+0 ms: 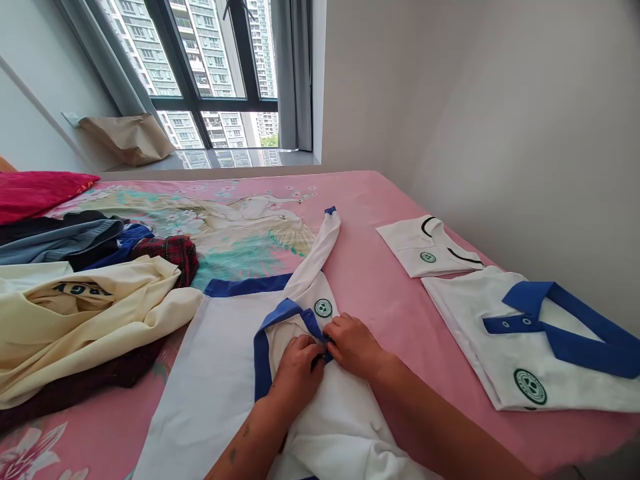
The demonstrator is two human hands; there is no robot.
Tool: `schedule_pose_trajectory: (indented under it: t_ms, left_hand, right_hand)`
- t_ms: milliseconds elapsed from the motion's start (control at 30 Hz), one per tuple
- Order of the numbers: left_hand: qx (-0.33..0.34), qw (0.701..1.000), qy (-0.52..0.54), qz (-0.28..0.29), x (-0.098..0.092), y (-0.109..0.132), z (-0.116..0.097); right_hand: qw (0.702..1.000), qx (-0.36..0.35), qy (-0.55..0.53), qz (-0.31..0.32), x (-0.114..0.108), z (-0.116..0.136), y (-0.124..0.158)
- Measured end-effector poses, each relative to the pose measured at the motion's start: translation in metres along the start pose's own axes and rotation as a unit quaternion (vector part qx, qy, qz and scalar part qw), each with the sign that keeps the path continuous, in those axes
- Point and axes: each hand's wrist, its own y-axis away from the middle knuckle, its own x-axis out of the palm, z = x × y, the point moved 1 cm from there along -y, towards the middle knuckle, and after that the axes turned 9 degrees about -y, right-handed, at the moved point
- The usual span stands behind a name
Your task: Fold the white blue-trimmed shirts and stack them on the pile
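Note:
A white polo shirt (220, 353) with a blue collar, a blue hem band and a round green badge lies spread on the bed in front of me. One long sleeve points away toward the window. My left hand (300, 363) and my right hand (353, 343) meet at the blue button placket (313, 323) below the collar. The fingers of both are bent and closed on the placket's cloth. What lies between the fingertips is mostly hidden by the hands.
A folded white polo shirt (465, 333) and a folded white T-shirt (410, 247) lie to the right. A heap of clothes, with a cream garment (125, 333) on top, lies at left. The pink bed sheet (365, 213) reaches the wall. A paper bag (130, 137) stands by the window.

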Motion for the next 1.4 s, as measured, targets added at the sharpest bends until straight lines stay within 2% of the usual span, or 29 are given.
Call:
schedule_pose_trajectory:
  t_ms: [67, 167, 300, 400, 600, 767, 867, 1000, 1100, 1233, 1400]
  left_hand:
    - [0.015, 0.999, -0.026, 0.020, 0.000, -0.003, 0.002]
    - [0.052, 0.998, -0.041, 0.016, 0.001, -0.005, 0.006]
    - [0.077, 0.997, 0.003, -0.015, 0.005, -0.006, 0.012]
    - [0.095, 0.994, 0.036, -0.029, 0.005, -0.009, 0.015]
    - [0.120, 0.990, 0.031, -0.061, 0.003, -0.009, 0.015]
    - [0.099, 0.991, 0.045, -0.081, 0.003, -0.007, 0.015]
    - [0.080, 0.991, 0.061, -0.091, 0.001, -0.008, 0.014]
    - [0.061, 0.992, 0.070, -0.087, -0.001, -0.009, 0.013]
    - [0.022, 0.994, 0.082, -0.076, -0.002, -0.008, 0.015]
    - [-0.028, 0.995, 0.080, -0.047, -0.001, -0.006, 0.018]
    - [-0.075, 0.991, 0.113, -0.012, 0.000, -0.006, 0.020]
  right_hand:
    - [1.000, -0.002, -0.020, 0.010, 0.003, -0.006, -0.008]
    - [0.991, -0.008, -0.134, 0.009, 0.007, -0.018, -0.014]
    - [0.948, 0.022, -0.316, 0.024, 0.011, -0.033, -0.014]
    - [0.926, 0.046, -0.372, 0.056, 0.009, -0.038, -0.014]
    - [0.920, 0.053, -0.383, 0.066, 0.002, -0.036, -0.013]
    - [0.905, 0.071, -0.417, 0.054, 0.004, -0.034, -0.005]
    - [0.909, 0.071, -0.409, 0.027, 0.008, -0.032, -0.003]
    - [0.940, 0.028, -0.336, -0.041, 0.012, -0.027, -0.003]
    - [0.952, -0.011, -0.300, -0.068, 0.014, -0.024, -0.002]
    - [0.958, -0.049, -0.277, -0.064, 0.016, -0.021, -0.001]
    - [0.956, -0.050, -0.283, -0.054, 0.015, -0.021, -0.001]
